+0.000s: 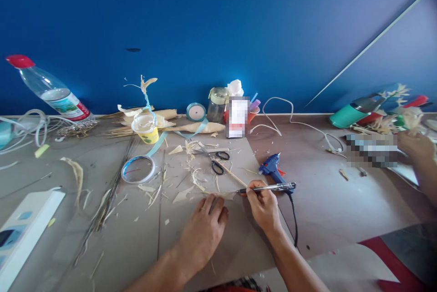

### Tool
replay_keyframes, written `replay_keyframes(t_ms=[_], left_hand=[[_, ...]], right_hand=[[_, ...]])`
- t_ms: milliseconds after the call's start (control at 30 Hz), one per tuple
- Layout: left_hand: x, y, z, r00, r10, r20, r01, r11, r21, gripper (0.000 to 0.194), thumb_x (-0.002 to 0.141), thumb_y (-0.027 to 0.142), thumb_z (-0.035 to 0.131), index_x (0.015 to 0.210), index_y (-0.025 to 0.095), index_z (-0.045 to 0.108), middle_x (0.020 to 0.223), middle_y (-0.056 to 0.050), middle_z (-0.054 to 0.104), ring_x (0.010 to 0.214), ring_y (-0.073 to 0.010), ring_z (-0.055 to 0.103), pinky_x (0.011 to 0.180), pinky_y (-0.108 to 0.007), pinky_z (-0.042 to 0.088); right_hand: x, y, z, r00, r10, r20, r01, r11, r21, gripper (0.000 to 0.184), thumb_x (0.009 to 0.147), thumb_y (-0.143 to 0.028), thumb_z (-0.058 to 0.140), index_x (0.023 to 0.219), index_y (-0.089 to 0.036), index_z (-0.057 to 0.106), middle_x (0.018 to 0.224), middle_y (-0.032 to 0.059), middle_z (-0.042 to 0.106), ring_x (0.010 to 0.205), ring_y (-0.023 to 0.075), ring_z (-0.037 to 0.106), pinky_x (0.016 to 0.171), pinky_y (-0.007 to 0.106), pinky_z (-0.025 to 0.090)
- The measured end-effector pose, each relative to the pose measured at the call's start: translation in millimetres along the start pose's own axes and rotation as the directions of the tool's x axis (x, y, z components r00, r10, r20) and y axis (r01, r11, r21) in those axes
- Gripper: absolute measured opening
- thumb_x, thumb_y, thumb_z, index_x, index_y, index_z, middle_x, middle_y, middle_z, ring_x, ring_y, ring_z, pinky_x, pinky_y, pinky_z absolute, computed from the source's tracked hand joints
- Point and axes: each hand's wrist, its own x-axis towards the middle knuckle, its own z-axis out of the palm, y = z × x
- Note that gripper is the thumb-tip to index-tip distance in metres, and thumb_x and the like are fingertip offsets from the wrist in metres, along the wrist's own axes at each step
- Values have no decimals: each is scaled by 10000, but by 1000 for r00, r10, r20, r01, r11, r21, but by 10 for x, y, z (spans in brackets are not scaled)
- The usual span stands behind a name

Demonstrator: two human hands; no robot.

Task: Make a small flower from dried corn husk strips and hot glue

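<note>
My right hand (263,203) is closed around a pen (280,187) that lies low and nearly level, its tip pointing left. That tip is at the right end of a thin, pale strip of dried husk (229,195). My left hand (206,226) lies on the table with its fingers over the strip's left part, hiding some of it; the fingers are slightly bent and press down on it. Just beyond both hands are black-handled scissors (217,167) and a thin stick (235,175). A blue glue gun (272,169) rests right of the pen.
Husk scraps surround a tape roll (153,169). Farther back stand a yellow cup (149,136) with a wrapped stem, a glass jar (217,108) and a tilted bottle (66,101). A power strip (41,219) lies left. Another person's hand (414,144) is at far right, near a green bottle (351,112).
</note>
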Motion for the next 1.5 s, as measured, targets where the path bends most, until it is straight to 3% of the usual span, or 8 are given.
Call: replay_keyframes(t_ms=[700,967,1100,1267,1500], left_hand=[[10,-12,-4,1000,2,8,-2,1000,-13,255,875,221,435,1094,165,554,1256,-78,505,1170,-255,420,921,-384,381],[34,-4,-29,999,-4,33,5,1000,-13,246,868,210,458,1082,166,569,1246,-75,530,1166,-252,443,921,-383,391],[30,3,11,999,-16,42,17,1000,-13,246,858,208,481,1083,175,575,1247,-72,535,1170,-260,449,920,-393,394],[11,10,48,999,-6,39,6,1000,-11,256,857,226,483,1091,178,575,1263,-77,522,1183,-273,442,928,-404,392],[12,6,-12,999,4,48,-4,1000,-11,262,864,200,460,1103,160,562,1259,-97,520,1197,-264,433,930,-406,391]], right_hand=[[3,3,0,998,52,-22,-50,997,54,83,759,-249,502,700,-191,502,570,0,577,500,133,502,461,220,362],[31,-12,9,986,148,-72,-109,916,387,80,753,-264,522,723,-193,496,523,-51,477,516,131,543,527,239,418],[13,-49,-27,989,107,-104,-62,930,363,94,760,-260,524,701,-187,510,507,-48,474,461,102,463,465,215,351],[-50,-89,-17,1000,-10,-1,9,944,331,94,765,-266,531,716,-187,519,589,-9,562,454,95,423,442,214,325],[-94,-89,92,986,-27,162,-3,984,176,114,807,-295,497,750,-197,496,592,-2,565,464,114,454,416,212,318]])
